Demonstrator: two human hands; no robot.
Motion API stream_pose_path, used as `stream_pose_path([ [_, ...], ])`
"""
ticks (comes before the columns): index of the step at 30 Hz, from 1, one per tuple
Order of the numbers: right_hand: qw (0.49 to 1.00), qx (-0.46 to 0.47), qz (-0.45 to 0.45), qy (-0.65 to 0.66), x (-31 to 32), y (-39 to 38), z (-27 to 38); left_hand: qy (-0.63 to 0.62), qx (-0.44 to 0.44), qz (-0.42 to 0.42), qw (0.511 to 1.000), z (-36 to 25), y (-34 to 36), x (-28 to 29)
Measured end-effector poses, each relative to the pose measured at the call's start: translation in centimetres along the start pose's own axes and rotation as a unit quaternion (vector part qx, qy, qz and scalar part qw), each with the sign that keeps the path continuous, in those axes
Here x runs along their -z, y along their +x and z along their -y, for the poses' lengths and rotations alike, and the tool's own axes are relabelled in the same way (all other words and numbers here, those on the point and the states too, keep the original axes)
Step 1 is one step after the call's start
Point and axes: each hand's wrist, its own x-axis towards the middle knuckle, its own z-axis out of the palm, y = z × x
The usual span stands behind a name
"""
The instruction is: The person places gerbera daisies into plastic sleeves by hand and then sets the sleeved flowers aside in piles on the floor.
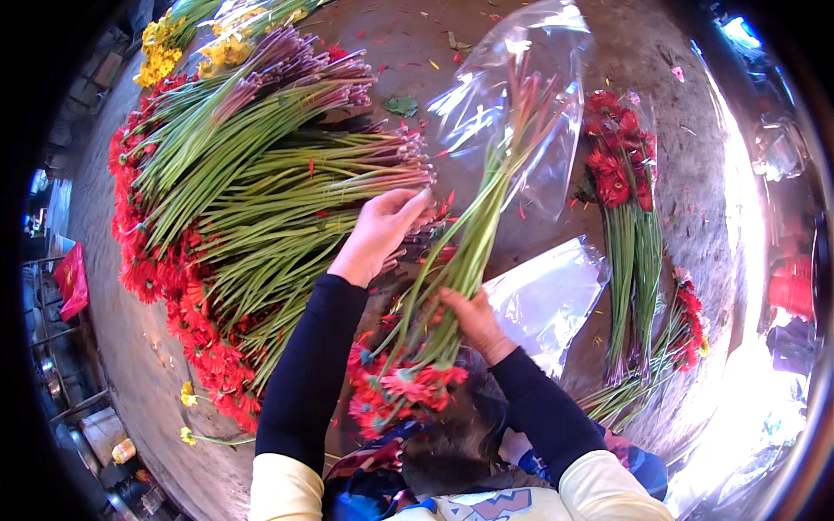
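Right grip (473,326) wraps red-flower stems (489,208)
Left grip (387,233) at its 11 o'clock, back up; closure or hold, I cannot tell.

Can't see all the fingers (453,300) of the right hand (480,323) behind the green stems (489,217). Can't see the whole pale shirt (549,502), cut off at the bottom. Can't name the blurry red thing (790,288) far right, or the tiny pink bit (678,74) on the desk (634,52).
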Motion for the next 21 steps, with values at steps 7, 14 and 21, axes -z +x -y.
stream_pose_path([
  [7,0.988,-0.001,0.106,-0.110,4.9,0.0,5.8,0.278,-0.205,-0.254,0.903,-1.4,2.5,-2.5],
  [14,0.956,-0.105,0.169,-0.214,6.8,-2.0,6.0,0.312,-0.389,-0.383,0.778,-2.9,5.0,-1.1],
  [21,0.966,-0.121,0.142,-0.181,6.1,-1.2,6.6,0.268,-0.245,-0.174,0.915,0.9,2.2,-1.2],
])
